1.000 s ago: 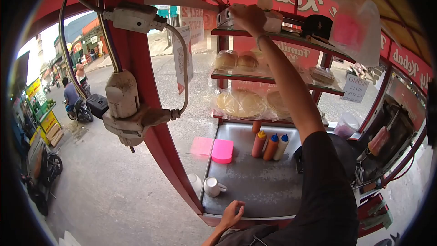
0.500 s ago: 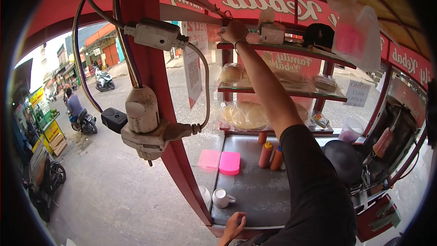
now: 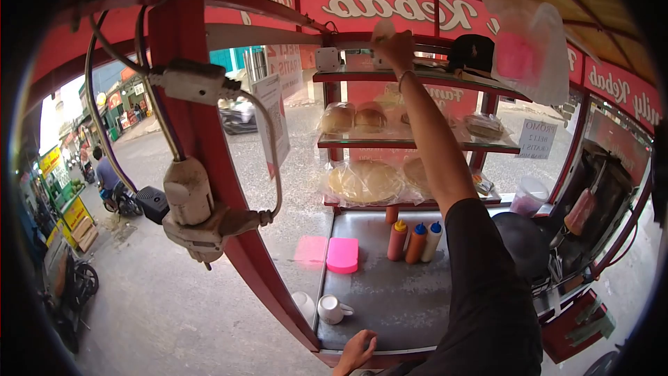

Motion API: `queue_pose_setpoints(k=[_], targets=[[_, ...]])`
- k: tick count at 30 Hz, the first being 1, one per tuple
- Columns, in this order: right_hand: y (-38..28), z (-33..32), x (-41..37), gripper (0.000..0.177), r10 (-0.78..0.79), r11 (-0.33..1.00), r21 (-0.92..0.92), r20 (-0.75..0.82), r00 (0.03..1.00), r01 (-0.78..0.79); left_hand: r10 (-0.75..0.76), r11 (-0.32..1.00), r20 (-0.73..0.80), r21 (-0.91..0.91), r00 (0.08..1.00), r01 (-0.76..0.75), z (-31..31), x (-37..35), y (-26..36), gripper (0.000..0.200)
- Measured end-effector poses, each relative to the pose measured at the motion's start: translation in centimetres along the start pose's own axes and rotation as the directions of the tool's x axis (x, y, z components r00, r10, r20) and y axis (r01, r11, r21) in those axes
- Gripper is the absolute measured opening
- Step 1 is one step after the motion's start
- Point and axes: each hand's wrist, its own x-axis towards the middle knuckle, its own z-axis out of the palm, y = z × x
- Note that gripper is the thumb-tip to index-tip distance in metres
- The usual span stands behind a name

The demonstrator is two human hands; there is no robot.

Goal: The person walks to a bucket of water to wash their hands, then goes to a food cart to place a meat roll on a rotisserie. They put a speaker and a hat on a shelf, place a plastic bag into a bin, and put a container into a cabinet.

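Observation:
My right hand is raised to the top shelf, its fingers closed at a whitish, tissue-like pack whose pale top sticks up beside them. The hand hides most of the pack. To its left on the same shelf is a small white box. My left hand is low at the counter's front edge, fingers loosely bent and holding nothing I can see. Just above it on the metal counter stands a white mug.
Bagged buns and flatbreads fill the lower shelves. Sauce bottles and a pink box stand on the counter. A black cap and hanging plastic bags are right. Plugs hang by the left post.
My right hand has moved right along the top shelf, from the small white box to the whitish pack. The view has shifted a little, and the sauce bottles show fully. My left hand stays put.

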Motion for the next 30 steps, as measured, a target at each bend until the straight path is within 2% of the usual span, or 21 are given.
queue_pose_setpoints(k=[2, 5, 6, 8, 9, 11, 13, 14, 15, 17, 18, 20, 21, 23, 24, 26, 27, 28, 30], targets=[[-1.5, 0.2, 0.0, 0.095, -0.075, 0.979, 0.205, 0.251, 0.965, 0.023, 0.015, 1.0, -0.002, -0.008, 1.0, -0.015, -0.1, 0.3, 0.2, 0.022], [-4.6, 2.6, -0.9, 0.099, -0.005, 0.975, 0.217, 0.252, 0.968, -0.052, -0.001, 1.0, -0.033, 0.014, 0.999, 0.001, 0.3, 0.3, 0.0, 0.021], [-5.0, 3.0, -1.2, 0.101, -0.098, 0.981, 0.186, 0.266, 0.959, 0.048, -0.002, 1.0, -0.031, 0.014, 1.0, 0.002, 0.4, 0.4, 0.3, 0.021], [-4.7, 2.8, -1.5, 0.103, -0.183, 0.978, 0.155, 0.292, 0.939, 0.142, 0.017, 0.997, -0.096, 0.081, 0.995, -0.009, -0.2, 0.0, 2.0, 0.02], [-3.8, 2.1, -0.9, 0.089, -0.108, 0.957, 0.285, 0.21, 0.972, 0.044, 0.01, 0.997, -0.092, 0.08, 0.996, -0.002, 0.7, -0.4, 1.1, 0.02], [-0.6, 0.9, 0.7, 0.078, -0.045, 0.984, 0.175, -0.012, 0.999, 0.047, 0.205, 0.973, -0.309, 0.167, 0.929, -0.159, 3.2, -0.5, -1.7, 0.018], [4.0, -2.0, 2.6, 0.079, -0.172, 0.955, -0.208, 0.195, 0.966, 0.212, 0.159, 0.985, -0.3, 0.12, 0.941, -0.128, 2.9, -1.1, -1.6, 0.019], [5.7, -4.4, 3.5, 0.08, -0.175, 0.89, -0.281, 0.516, 0.839, 0.358, 0.111, 0.993, -0.288, 0.073, 0.951, -0.094, 2.7, -1.1, -1.4, 0.02], [7.4, -4.3, 4.1, 0.08, -0.175, 0.888, -0.289, 0.509, 0.843, 0.358, 0.119, 0.992, -0.285, 0.069, 0.951, -0.104, 2.8, -1.1, -1.6, 0.02], [10.3, -1.9, 4.7, 0.077, -0.17, 0.898, -0.165, 0.725, 0.668, 0.408, 0.066, 0.998, -0.223, 0.028, 0.973, -0.062, 2.7, -0.8, -1.9, 0.021], [10.4, -0.9, 4.6, 0.077, -0.167, 0.898, -0.171, 0.721, 0.673, 0.405, 0.072, 0.997, -0.218, 0.029, 0.973, -0.068, 2.3, -0.5, -1.4, 0.021], [9.3, 0.7, 4.2, 0.074, -0.256, 0.939, -0.009, 0.651, 0.714, 0.345, 0.009, 1.0, -0.128, -0.008, 0.992, -0.01, 1.2, 0.3, 0.0, 0.019], [8.5, 1.1, 3.4, 0.07, -0.31, 0.917, -0.006, 0.62, 0.721, 0.399, 0.02, 1.0, -0.115, -0.003, 0.993, -0.021, 1.4, 0.9, -0.8, 0.019], [6.0, 0.9, 1.5, 0.066, -0.341, 0.893, -0.014, 0.629, 0.699, 0.449, 0.041, 0.99, -0.147, 0.141, 0.988, -0.02, 2.4, 2.1, -3.0, 0.019], [4.7, 0.2, 1.3, 0.065, -0.319, 0.896, -0.018, 0.669, 0.672, 0.443, 0.047, 0.989, -0.14, 0.143, 0.989, -0.027, 1.7, 2.7, -1.5, 0.019], [3.5, -0.3, 1.8, 0.061, -0.315, 0.905, 0.002, 0.675, 0.667, 0.425, 0.204, 0.975, -0.126, 0.116, 0.971, -0.19, -0.6, 3.7, 3.2, 0.018], [3.4, -0.2, 2.0, 0.057, -0.313, 0.913, 0.028, 0.686, 0.657, 0.406, 0.202, 0.975, -0.122, 0.118, 0.972, -0.188, -0.7, 3.9, 3.5, 0.018], [4.5, 0.3, 3.9, 0.045, -0.527, 0.814, 0.202, 0.649, 0.549, 0.544, 0.202, 0.976, -0.148, 0.116, 0.968, -0.186, -0.8, 3.9, 3.6, 0.017], [5.9, -1.9, 6.3, 0.046, -0.655, 0.512, -0.12, 0.585, 0.477, 0.85, 0.206, 0.975, -0.176, 0.115, 0.963, -0.188, 0.2, 3.9, 1.5, 0.017]])
